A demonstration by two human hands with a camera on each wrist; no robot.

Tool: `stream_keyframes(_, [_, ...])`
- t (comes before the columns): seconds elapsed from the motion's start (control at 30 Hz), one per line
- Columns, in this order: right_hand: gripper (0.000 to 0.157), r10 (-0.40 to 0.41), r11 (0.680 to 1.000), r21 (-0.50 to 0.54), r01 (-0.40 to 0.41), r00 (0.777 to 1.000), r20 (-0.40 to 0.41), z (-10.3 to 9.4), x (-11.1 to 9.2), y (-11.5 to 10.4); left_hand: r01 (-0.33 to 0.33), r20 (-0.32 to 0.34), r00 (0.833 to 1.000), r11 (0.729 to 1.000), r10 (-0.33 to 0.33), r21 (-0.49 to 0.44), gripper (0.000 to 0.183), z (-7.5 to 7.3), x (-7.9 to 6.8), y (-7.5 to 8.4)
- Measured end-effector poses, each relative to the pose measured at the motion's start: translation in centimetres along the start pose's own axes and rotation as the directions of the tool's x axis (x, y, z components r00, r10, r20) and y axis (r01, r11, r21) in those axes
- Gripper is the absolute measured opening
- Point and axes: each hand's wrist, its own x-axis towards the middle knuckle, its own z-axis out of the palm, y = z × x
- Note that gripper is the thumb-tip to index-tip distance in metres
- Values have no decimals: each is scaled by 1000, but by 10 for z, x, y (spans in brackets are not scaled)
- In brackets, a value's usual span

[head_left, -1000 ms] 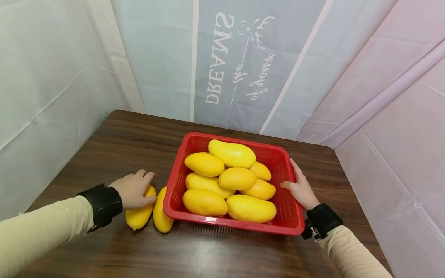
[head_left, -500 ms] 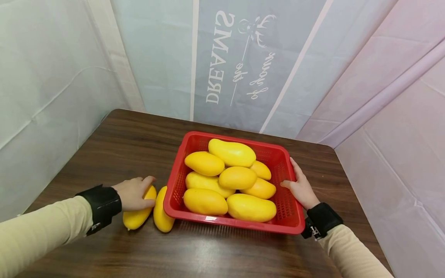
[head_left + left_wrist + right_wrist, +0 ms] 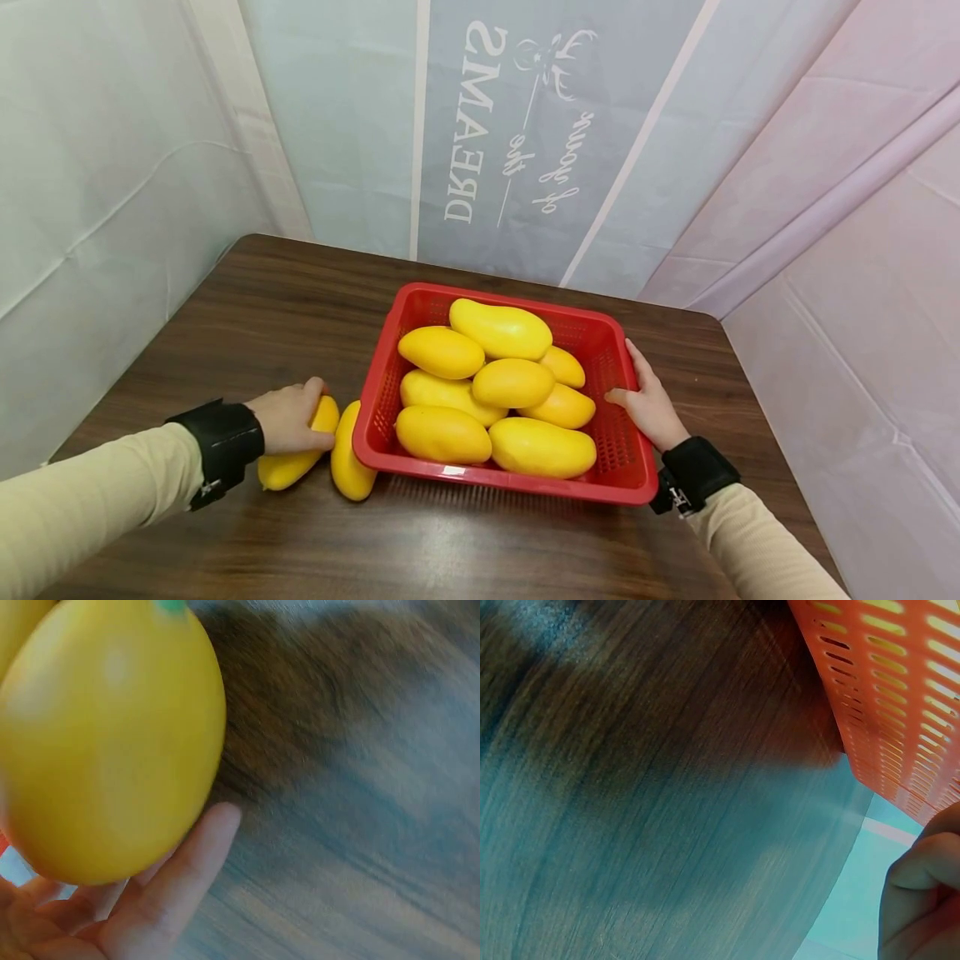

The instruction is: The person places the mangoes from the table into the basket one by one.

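Note:
My left hand (image 3: 287, 421) lies over a yellow mango (image 3: 282, 472) on the table, thumb on the near side and fingers on the far side. In the left wrist view the mango (image 3: 112, 750) appears large with a green spot at one end, and the fingers (image 3: 176, 889) curve along its side. A second loose mango (image 3: 351, 462) rests against the left side of a red perforated plastic basket (image 3: 517, 485). Several more mangoes (image 3: 513, 385) are piled inside. At the basket's right rim, my right hand (image 3: 656, 410) grips, thumb inside and fingers outside.
The dark wood-grain table (image 3: 315, 308) extends left, right and in front of the basket. Fabric sheets stand along its sides, and a printed cloth (image 3: 480, 167) hangs behind the back edge. Black bands (image 3: 223, 446) circle both wrists.
The left hand has closed further round the mango, which has turned and shifted slightly left, its near end swinging outward. The right hand and basket have stayed in place.

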Motion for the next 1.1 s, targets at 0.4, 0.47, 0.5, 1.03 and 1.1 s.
stream_keyframes(0.4, [90,-10,1000,-13,10,1000,-2,1,0,0,22,-46,999,1000,-22,0,77,-3,3,0])
stream_keyframes(0.47, [90,-12,1000,-15,12,1000,-3,1,0,-1,18,-67,998,1000,-17,15,73,-5,4,2])
stream_keyframes(0.5, [90,-12,1000,-15,12,1000,-3,1,0,-1,19,-78,997,1000,-17,23,72,-6,5,3])
stream_keyframes(1.03, [90,-11,1000,-9,11,1000,-5,1,0,0,-6,-324,946,1000,2,-12,67,-44,12,29])
stream_keyframes(1.1, [90,-13,1000,-9,13,1000,-4,0,0,0,-14,-344,939,999,3,-30,68,-49,11,32])
